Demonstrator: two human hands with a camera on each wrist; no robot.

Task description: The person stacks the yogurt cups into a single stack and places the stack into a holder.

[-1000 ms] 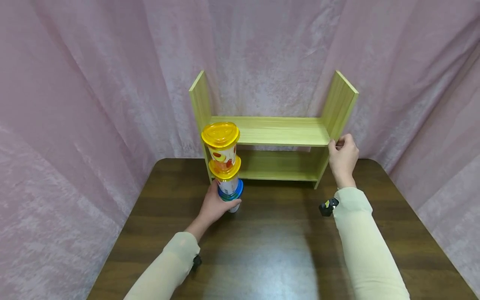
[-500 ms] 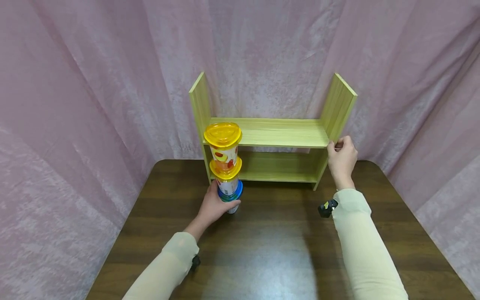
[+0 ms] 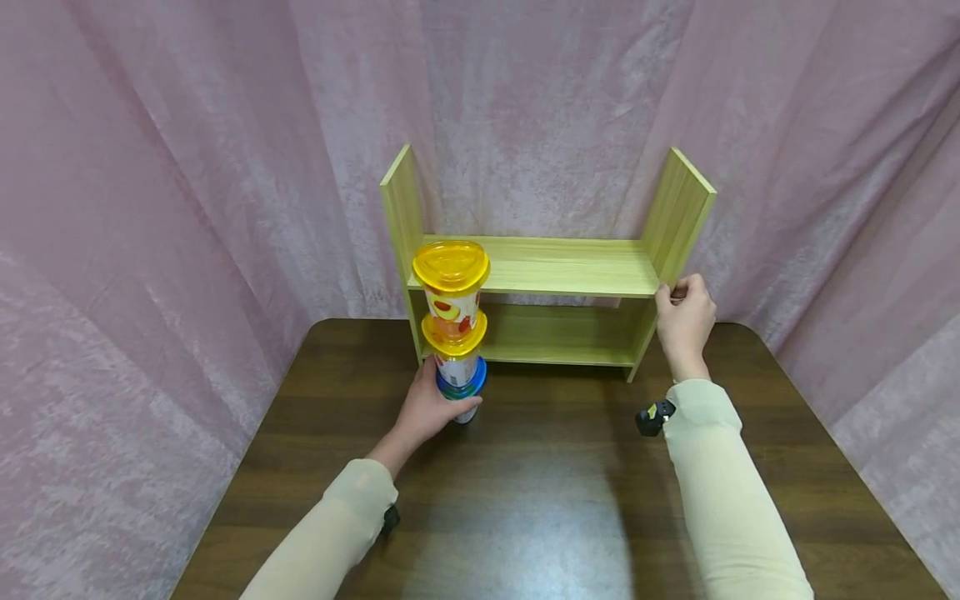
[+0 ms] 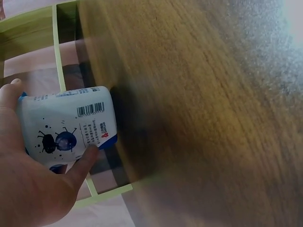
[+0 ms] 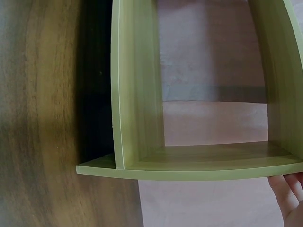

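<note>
The left hand (image 3: 426,410) grips the bottom cup (image 4: 66,124) of a stack of three lidded cups (image 3: 452,327), thumb and fingers (image 4: 85,158) curled round its white, blue-printed wall. The stack stands upright from those fingers, just above the desk (image 3: 540,492), its yellow-lidded top cup (image 3: 451,283) level with the upper board of the green wooden shelf (image 3: 555,275) just behind. The right hand (image 3: 684,317) holds the front edge of the shelf's right side panel, fingers curled round it, well apart from the stack.

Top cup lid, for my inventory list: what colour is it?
Translucent yellow-orange lid, clearest in the head view.
</note>
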